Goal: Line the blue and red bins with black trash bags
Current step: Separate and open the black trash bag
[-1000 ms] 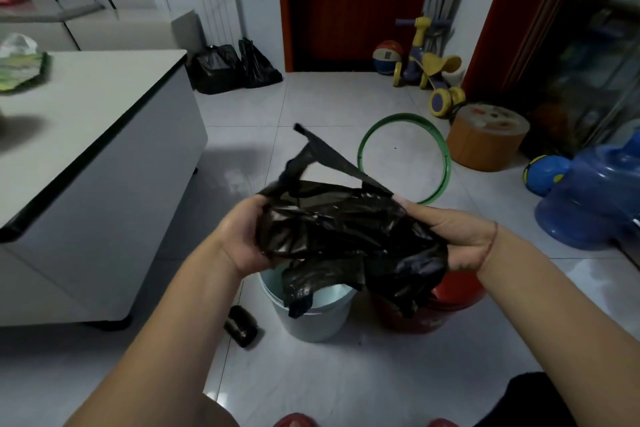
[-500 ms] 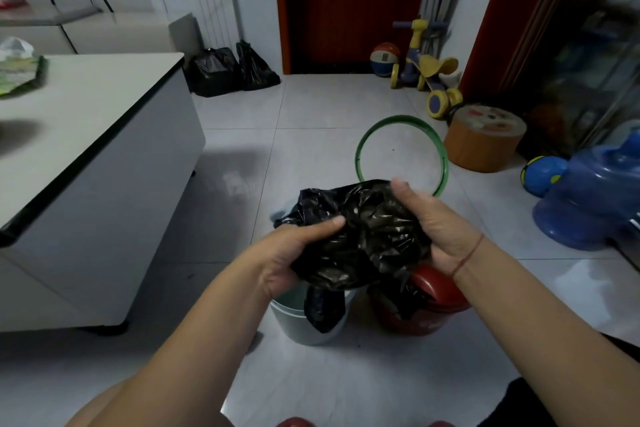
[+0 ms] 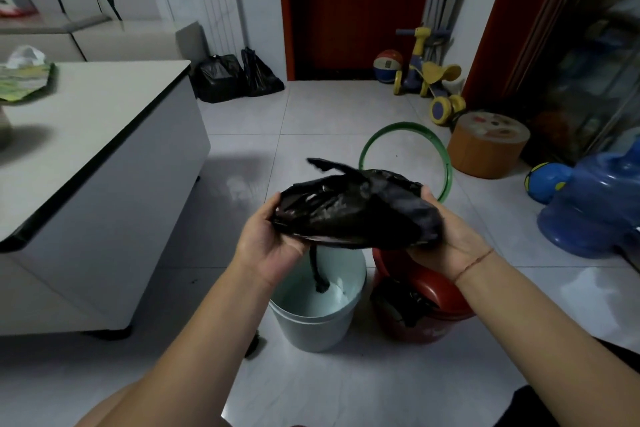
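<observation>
Black, thin, crinkled plastic fills the middle of the view: one black trash bag [image 3: 356, 210], bunched into a glossy, creased wad with a torn-looking flap sticking up at its far edge. It is held in the air between two hands, just above the two bins. The left hand [image 3: 270, 246] cups its left end from below and the right hand [image 3: 446, 239] wraps its right end. The fingers of both hands curl round the plastic and are mostly hidden under it, so only the thumbs and knuckles show. One thin twisted strand of the bag [image 3: 317, 270] hangs down into the pale blue round plastic bin [image 3: 311, 329], whose smooth inside is bare apart from that strand. Touching or just beside it on the right stands the red round plastic bin [image 3: 433, 326], with some rumpled black plastic [image 3: 405, 305] inside. A thin red thread bracelet [image 3: 474, 260] circles the right wrist.

Both bins stand on a glossy pale tiled floor [image 3: 242, 156]. One green hoop [image 3: 445, 166] lies flat beyond the hands. Two filled black bags [image 3: 221, 78] sit against the far wall beside a dark red door [image 3: 353, 7]. At the left is a white surface with a dark edge [image 3: 104, 121]. To the right are one orange drum-shaped stool [image 3: 488, 149], one large blue water jug [image 3: 595, 211], one child's yellow and blue scooter [image 3: 429, 80] and two balls.
</observation>
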A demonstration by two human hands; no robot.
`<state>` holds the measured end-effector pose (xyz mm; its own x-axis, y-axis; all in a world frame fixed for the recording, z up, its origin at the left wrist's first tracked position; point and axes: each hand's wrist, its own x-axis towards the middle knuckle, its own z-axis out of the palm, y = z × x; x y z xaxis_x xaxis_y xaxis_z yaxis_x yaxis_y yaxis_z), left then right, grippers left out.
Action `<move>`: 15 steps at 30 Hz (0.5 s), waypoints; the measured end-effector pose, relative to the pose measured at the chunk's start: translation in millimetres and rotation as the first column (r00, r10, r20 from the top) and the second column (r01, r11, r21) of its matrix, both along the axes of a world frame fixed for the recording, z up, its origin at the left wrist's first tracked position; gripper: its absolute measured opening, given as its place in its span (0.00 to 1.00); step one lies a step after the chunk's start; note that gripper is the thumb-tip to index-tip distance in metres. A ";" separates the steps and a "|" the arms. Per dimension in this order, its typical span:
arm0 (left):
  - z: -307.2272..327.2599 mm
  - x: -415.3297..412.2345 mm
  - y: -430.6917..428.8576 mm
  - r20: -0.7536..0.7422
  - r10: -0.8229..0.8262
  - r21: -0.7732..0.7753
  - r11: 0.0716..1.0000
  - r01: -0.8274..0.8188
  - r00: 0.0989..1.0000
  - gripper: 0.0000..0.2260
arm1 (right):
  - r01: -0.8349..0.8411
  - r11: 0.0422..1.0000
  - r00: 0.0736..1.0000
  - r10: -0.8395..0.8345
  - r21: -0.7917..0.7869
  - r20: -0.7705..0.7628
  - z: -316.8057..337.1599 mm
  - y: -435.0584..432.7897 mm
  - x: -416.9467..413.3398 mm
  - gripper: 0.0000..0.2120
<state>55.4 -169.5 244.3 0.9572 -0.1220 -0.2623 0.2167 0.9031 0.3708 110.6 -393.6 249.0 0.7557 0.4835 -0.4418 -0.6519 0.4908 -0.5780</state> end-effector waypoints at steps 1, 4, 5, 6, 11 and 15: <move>0.6 0.4 2.4 -0.013 -0.009 0.001 1.000 0.009 1.000 0.24 | -0.016 1.000 1.000 0.017 -0.017 0.025 -0.1 -3.2 2.0 0.26; 1.0 -1.0 3.6 -0.050 -0.068 0.113 0.991 0.073 0.996 0.27 | -0.071 0.994 0.987 0.082 -0.082 0.140 2.9 -7.8 3.2 0.26; -0.6 -1.6 2.6 -0.027 -0.094 0.197 0.975 0.097 0.995 0.28 | -0.115 0.990 0.977 0.128 -0.082 0.173 4.8 -7.4 1.0 0.25; -1.8 -3.1 0.9 0.002 -0.125 0.294 0.948 0.119 0.992 0.27 | -0.167 0.982 0.962 0.181 -0.082 0.204 7.2 -6.3 -2.2 0.24; 1.6 -12.5 -8.6 0.062 -0.345 0.685 0.697 0.212 0.937 0.15 | -0.218 0.923 0.859 0.336 -0.318 0.387 13.3 -0.3 -15.0 0.20; 2.4 -9.7 -10.6 -0.003 -0.106 0.683 0.726 0.079 0.994 0.17 | -0.034 0.963 0.921 0.134 -0.269 0.365 14.4 0.1 -11.7 0.23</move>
